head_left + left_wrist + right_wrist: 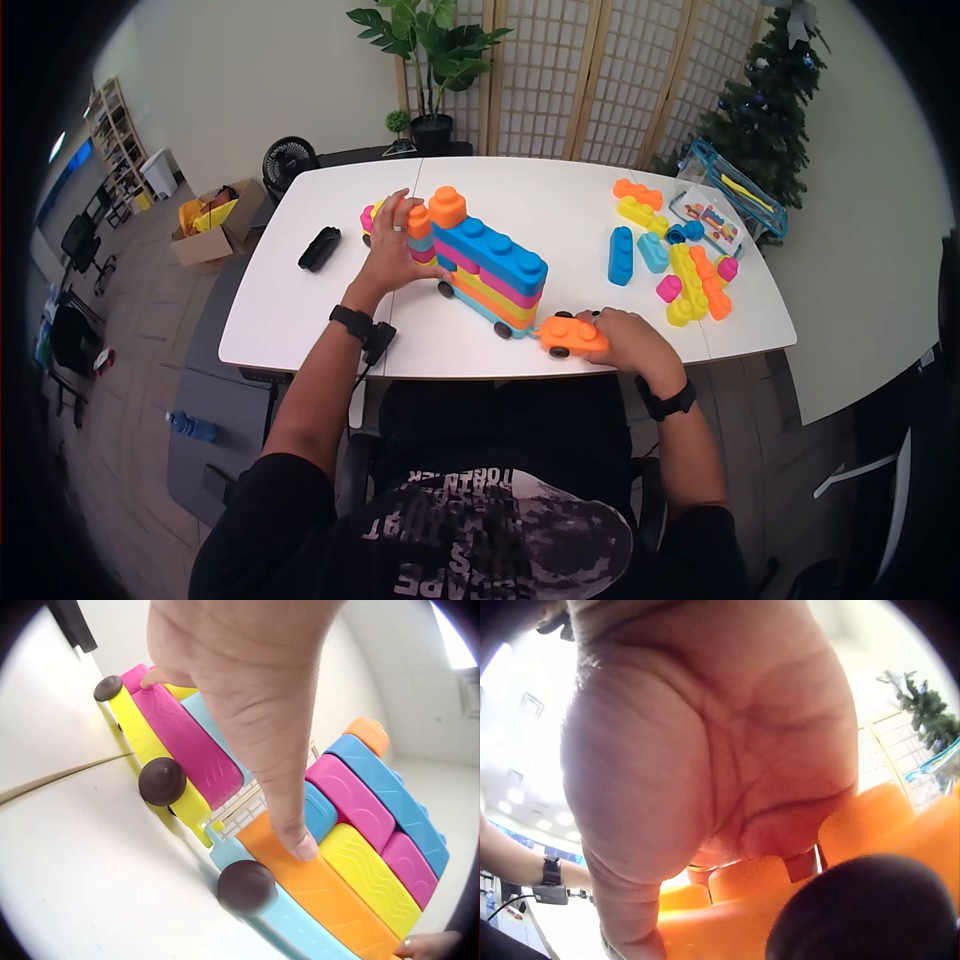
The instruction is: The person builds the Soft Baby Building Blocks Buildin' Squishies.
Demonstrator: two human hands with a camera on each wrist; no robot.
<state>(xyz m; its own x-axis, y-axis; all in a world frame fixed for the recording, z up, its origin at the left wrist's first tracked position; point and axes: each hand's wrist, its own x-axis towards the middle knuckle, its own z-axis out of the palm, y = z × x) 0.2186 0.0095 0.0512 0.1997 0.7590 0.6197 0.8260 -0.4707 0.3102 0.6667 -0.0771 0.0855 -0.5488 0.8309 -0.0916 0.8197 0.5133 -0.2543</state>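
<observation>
A train of big toy building blocks on wheels stands on the white table. My left hand spans its front car, which has a yellow wheeled base. The left thumb presses on an orange block of the tall middle wagon, and a fingertip touches the magenta front. Blue, magenta, yellow and orange blocks are stacked on that wagon's light blue base. My right hand grips an orange wheeled car from above, at the wagon's rear end. In the right wrist view the palm hides much of this car.
Loose blocks lie at the table's right, among them a blue one and a long yellow one. Behind them a clear bag with blue trim rests near the edge. A black case lies on the left.
</observation>
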